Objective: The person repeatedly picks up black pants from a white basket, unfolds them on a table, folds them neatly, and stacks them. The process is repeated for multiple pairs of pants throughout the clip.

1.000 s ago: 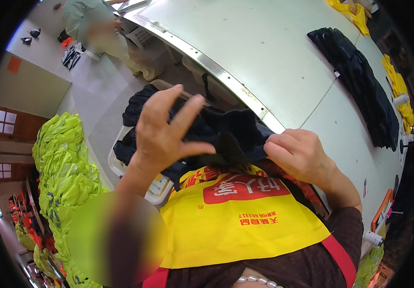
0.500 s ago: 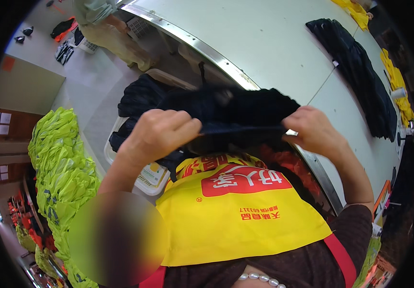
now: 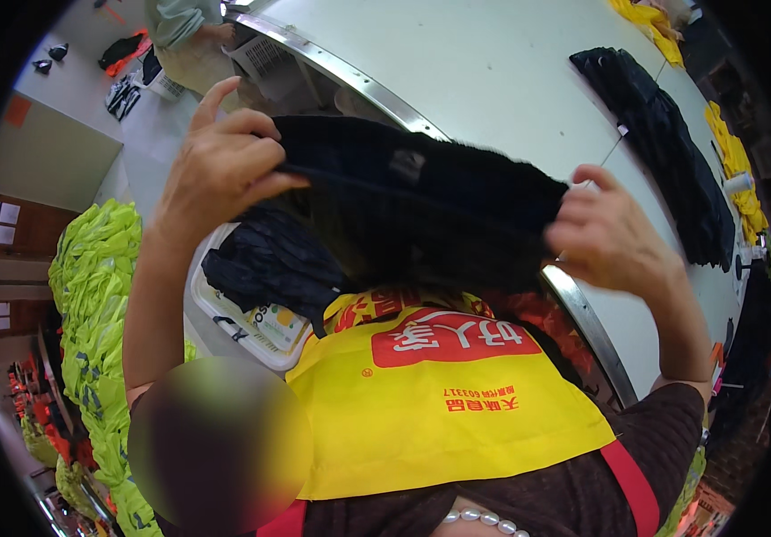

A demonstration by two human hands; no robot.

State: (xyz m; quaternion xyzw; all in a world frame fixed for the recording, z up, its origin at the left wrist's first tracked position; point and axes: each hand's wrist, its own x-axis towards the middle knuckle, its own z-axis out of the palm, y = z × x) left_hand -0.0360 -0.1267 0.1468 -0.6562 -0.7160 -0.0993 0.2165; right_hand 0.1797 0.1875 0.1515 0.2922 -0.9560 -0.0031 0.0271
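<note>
Stretched out between my two hands is a dark navy garment (image 3: 421,210) with a small grey mark near its upper edge. My left hand (image 3: 224,166) pinches its left corner, with the forefinger raised. The right corner is in the fingers of my right hand (image 3: 604,228), slightly blurred by motion. The garment hangs over the metal edge of the table and above my yellow apron (image 3: 448,430). Below my left forearm, another dark garment (image 3: 264,259) lies heaped in a white plastic tub (image 3: 197,291).
A white table (image 3: 511,98) with a metal edge extends ahead and right. On it lie a long dark stack of garments (image 3: 663,152) and yellow cloth (image 3: 734,161). Lime-green garments (image 3: 99,313) are piled at left. Another person (image 3: 184,40) stands at the far left.
My hands have moved farther apart, the left one up and to the left. The garment has gone from bunched to spread out, its grey mark now plainer.
</note>
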